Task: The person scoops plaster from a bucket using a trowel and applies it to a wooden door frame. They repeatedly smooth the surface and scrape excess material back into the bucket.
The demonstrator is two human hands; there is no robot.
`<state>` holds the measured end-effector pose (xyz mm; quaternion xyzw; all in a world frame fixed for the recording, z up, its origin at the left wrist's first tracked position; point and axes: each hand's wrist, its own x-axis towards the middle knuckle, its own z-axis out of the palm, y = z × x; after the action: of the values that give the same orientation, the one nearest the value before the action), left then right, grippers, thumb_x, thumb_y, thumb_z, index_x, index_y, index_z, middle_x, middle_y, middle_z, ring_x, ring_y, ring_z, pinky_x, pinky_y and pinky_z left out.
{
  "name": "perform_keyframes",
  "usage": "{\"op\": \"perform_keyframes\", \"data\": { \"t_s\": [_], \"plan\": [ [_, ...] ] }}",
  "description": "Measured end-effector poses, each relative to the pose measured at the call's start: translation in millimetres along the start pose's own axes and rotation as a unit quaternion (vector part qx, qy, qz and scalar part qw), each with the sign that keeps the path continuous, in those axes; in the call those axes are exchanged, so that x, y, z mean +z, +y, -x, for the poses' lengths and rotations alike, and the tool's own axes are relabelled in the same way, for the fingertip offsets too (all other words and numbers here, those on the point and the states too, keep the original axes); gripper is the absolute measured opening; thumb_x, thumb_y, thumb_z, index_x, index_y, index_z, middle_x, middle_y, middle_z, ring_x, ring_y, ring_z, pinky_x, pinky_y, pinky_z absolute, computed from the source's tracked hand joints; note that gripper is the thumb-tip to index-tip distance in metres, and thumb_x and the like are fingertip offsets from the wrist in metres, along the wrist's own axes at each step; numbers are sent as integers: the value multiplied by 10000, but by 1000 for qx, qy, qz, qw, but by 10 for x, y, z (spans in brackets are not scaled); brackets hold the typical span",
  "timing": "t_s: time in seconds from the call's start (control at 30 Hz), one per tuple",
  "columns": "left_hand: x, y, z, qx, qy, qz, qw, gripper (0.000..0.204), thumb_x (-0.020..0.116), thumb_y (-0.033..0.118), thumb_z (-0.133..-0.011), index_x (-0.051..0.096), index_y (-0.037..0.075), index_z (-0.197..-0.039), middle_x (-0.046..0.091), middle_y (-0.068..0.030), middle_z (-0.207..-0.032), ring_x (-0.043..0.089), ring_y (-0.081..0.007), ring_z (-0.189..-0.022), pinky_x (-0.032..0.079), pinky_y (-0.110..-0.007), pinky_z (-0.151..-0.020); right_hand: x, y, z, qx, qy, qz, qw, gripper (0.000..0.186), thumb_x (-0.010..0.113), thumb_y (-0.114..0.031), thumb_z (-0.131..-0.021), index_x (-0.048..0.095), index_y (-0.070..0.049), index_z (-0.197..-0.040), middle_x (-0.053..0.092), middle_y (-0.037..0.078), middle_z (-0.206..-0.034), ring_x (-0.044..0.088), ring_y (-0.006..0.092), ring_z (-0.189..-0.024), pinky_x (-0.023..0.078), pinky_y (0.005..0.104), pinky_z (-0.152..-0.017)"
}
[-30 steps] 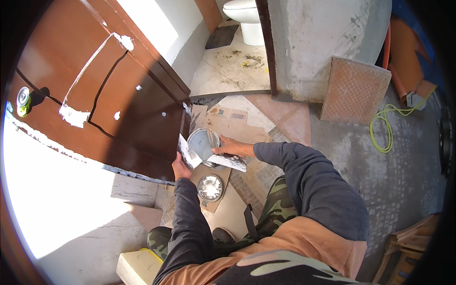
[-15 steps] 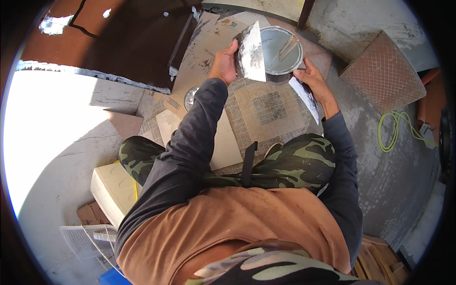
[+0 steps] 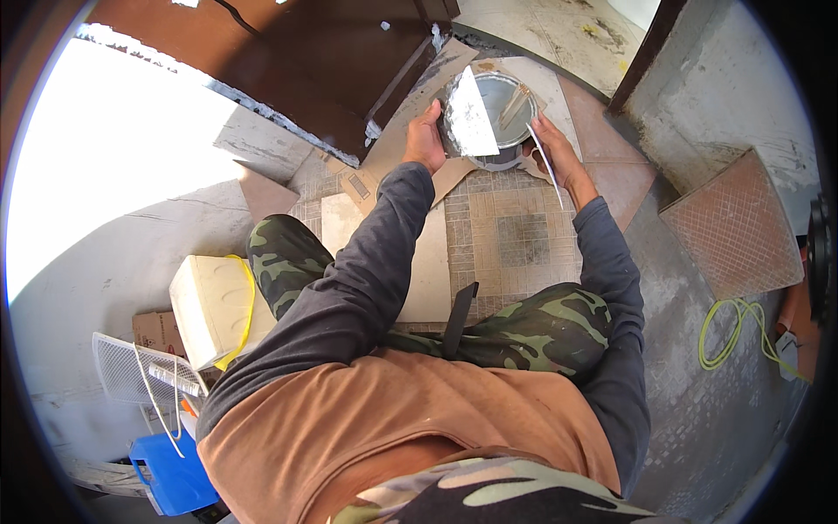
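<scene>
My left fingers (image 3: 434, 109) grip a smeared plate (image 3: 473, 120); my right fingers (image 3: 546, 125) grip a thin blade (image 3: 546, 167); a can (image 3: 511, 124) is between them.

Hands (image 3: 424, 141) beside an open can (image 3: 499, 162); flat blade (image 3: 473, 120) in each

Free approach to the can (image 3: 499, 161): over the patterned floor (image 3: 522, 240), between left sleeve (image 3: 384, 236) and right sleeve (image 3: 611, 258). Obstacles: broad blade (image 3: 474, 120), screening its left; right hand (image 3: 563, 155) and edge-on blade (image 3: 547, 165), right; stick (image 3: 513, 106), inside.
</scene>
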<state>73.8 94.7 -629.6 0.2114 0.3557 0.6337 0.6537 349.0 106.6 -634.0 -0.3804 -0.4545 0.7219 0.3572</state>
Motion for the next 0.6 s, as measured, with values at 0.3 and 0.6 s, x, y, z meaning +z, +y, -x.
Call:
{"op": "perform_keyframes", "data": {
  "t_s": [0.3,0.6],
  "plan": [
    [-675,378,-60,56,142,-53,987,316,515,243,-1044,599,26,-1257,642,-61,-1256,583,-205,-1172,409,-364,-1074,73,871,-865,60,-15,14,998,561,429,-451,-1066,464,-54,-1460,624,39,-897,555,100,-683,475,255,-650],
    [-794,1526,805,114,93,-16,989,327,536,232,-1032,585,40,-1293,638,-44,-1268,583,-181,-1164,403,-348,-1076,-875,1560,-1382,81,350,368,857,619,738,-236,-799,501,157,-1215,644,369,-1129,667,419,-1073,511,425,-921]
  ]
}}
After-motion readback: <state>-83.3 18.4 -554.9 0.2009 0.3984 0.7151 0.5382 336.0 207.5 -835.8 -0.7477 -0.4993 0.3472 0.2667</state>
